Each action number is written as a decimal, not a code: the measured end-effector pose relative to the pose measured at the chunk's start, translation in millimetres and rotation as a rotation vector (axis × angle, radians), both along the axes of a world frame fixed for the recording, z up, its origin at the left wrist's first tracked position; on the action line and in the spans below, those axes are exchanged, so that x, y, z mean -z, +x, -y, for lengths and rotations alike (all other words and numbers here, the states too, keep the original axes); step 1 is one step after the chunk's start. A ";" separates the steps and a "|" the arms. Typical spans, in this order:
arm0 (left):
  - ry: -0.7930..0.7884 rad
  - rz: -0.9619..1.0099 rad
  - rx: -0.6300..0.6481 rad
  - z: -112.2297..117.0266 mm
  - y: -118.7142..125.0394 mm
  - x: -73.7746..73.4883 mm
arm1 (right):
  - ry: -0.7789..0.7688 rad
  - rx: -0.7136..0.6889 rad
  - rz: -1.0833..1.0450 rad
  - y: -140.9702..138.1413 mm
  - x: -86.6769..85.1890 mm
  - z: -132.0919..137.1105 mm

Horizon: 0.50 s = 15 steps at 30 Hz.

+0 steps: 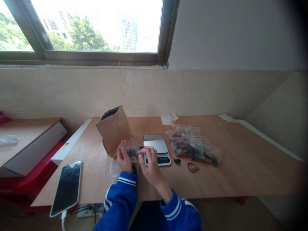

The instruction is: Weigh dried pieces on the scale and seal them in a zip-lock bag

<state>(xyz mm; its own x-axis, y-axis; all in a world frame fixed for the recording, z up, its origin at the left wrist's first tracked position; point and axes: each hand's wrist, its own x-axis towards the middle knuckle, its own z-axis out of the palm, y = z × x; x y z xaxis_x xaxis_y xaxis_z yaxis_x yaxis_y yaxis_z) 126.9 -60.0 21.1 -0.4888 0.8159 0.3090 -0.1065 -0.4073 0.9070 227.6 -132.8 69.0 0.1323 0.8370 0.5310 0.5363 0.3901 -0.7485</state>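
My left hand grips the left edge of a clear zip bag that has dark and brownish dried pieces inside. At the bag's right side, the bent fingers of my right hand pinch its upper edge near a small dark piece; whether they also hold that piece I cannot tell. Just beyond my right hand stands a white digital kitchen scale with a bare metal plate. A dark dried piece and a brown-edged dried slice lie on the table right of the scale.
An upright brown paper bag stands open behind my left hand. Several filled zip bags are piled to the right. A phone on a white cable overhangs the table's left front edge. Crumpled tissues lie at the back.
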 end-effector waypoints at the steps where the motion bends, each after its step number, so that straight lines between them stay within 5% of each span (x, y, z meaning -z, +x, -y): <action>1: 0.005 -0.015 -0.011 -0.3 0.3 -0.2 | -0.017 -0.031 0.057 -2.8 7.9 8.5; 7: 0.014 -0.024 -0.038 0.8 1.4 -3.4 | -0.140 -0.149 0.321 -6.9 27.3 22.7; 15: 0.034 -0.042 -0.095 3.1 0.0 -4.0 | -0.188 -0.203 0.193 1.1 36.0 34.7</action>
<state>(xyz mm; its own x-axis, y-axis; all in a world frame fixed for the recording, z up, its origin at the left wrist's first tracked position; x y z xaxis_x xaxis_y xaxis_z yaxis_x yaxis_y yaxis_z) 126.9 -63.1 25.1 -0.5493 0.7553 0.3574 -0.0278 -0.4440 0.8956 228.7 -167.5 32.9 -0.1351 0.9216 0.3639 0.6011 0.3682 -0.7093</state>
